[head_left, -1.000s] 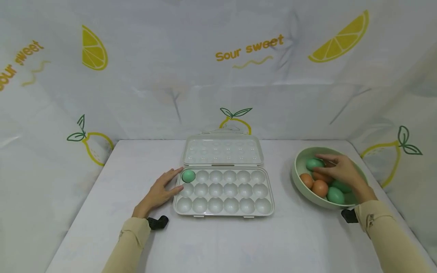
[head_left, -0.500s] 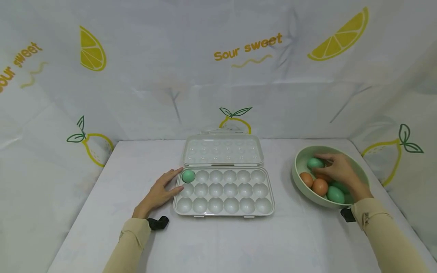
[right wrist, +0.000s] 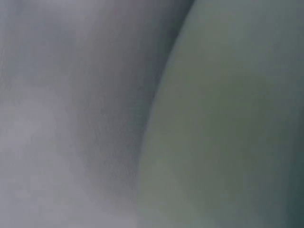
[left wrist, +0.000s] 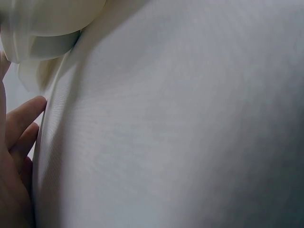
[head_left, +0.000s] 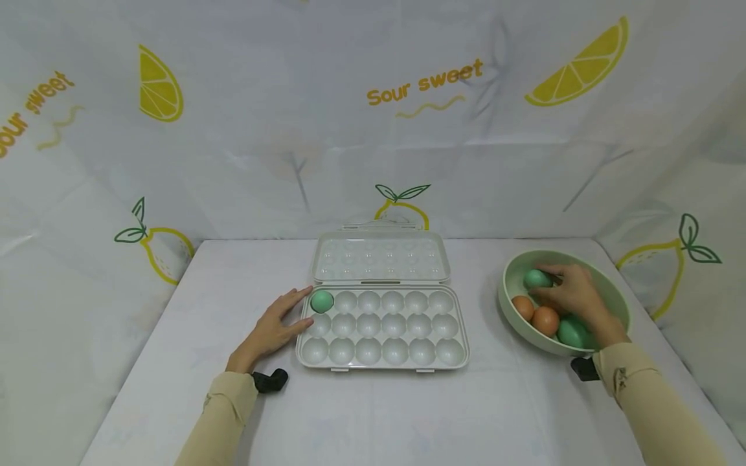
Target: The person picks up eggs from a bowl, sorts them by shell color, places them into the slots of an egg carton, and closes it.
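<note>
My right hand (head_left: 574, 294) reaches into a pale green bowl (head_left: 507, 317). Its thumb and fingers pinch a green egg (head_left: 537, 279) near the bowl's far left side. Below it lie brown eggs (head_left: 545, 321) and another green egg (head_left: 572, 331), partly covered by the hand. My left hand (head_left: 274, 330) rests with spread fingers at the left edge of a white egg tray (head_left: 381, 367). One green egg (head_left: 322, 301) sits in the tray's back left hollow. In the left wrist view, fingers (left wrist: 23, 118) show beside the tray's underside. The bowl's wall blurs across the right wrist view.
The tray's clear lid (head_left: 381, 255) stands folded back behind it. A white cloth covers the table (head_left: 373, 414); a lemon-printed curtain (head_left: 280, 129) hangs at the back and sides. Dark wrist cameras (head_left: 270, 380) sit at both cuffs.
My right hand has shifted slightly left, its thumb and fingers closing round the green egg in the bowl. The left hand and the tray have stayed in place.
</note>
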Demonstrator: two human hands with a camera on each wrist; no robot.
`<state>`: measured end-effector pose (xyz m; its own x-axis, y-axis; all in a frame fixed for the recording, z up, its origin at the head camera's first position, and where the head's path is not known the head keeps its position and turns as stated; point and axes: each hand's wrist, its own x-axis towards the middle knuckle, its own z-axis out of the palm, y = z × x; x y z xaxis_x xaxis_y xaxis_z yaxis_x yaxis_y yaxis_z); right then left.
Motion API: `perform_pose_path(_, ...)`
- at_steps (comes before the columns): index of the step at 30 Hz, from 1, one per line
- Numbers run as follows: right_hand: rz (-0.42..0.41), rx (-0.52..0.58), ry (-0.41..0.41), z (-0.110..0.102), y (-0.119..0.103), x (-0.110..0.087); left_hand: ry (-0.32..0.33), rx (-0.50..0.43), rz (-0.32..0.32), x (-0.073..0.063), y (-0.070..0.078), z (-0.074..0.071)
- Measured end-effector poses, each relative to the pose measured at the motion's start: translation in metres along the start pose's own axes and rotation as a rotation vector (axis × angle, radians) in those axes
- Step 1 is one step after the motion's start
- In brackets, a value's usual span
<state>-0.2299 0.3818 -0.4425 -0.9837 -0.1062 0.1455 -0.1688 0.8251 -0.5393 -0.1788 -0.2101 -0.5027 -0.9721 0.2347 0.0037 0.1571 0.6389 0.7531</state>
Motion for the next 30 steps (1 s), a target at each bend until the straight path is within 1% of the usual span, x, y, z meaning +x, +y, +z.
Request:
perform_pose_path(3, -0.003, 0.014, 0.052, -0.001, -0.002, -0.001, -0.001, -0.003, 0.000, 0.000, 0.001, 0.000)
perform_pose_path(7, 0.008, 0.068, 0.117, -0.002, -0.005, -0.002, 0.000, -0.002, 0.000, 0.000, 0.000, -0.001)
perform_pose_path(11, 0.019, 0.163, 0.152, -0.001, -0.012, -0.004, 0.003, 0.005, 0.002, 0.001, -0.002, -0.001)
perform_pose_path(15, 0.002, 0.278, 0.216, 0.004, -0.019, -0.005, 0.005, 0.011, 0.014, 0.002, -0.004, 0.000)
perform_pose_path(18, 0.008, 0.338, 0.264, 0.007, -0.024, -0.004, 0.009, 0.014, 0.023, 0.002, -0.004, 0.001)
perform_pose_path(22, 0.061, 0.375, 0.270, 0.009, -0.031, -0.004, 0.012, 0.016, 0.034, 0.003, -0.004, 0.000)
perform_pose_path(27, 0.142, 0.445, 0.236, 0.006, -0.039, -0.006, 0.015, 0.008, 0.040, 0.003, -0.005, 0.000)
perform_pose_path(30, 0.185, 0.484, 0.233, 0.007, -0.043, -0.006, 0.017, 0.007, 0.044, 0.003, -0.005, 0.001)
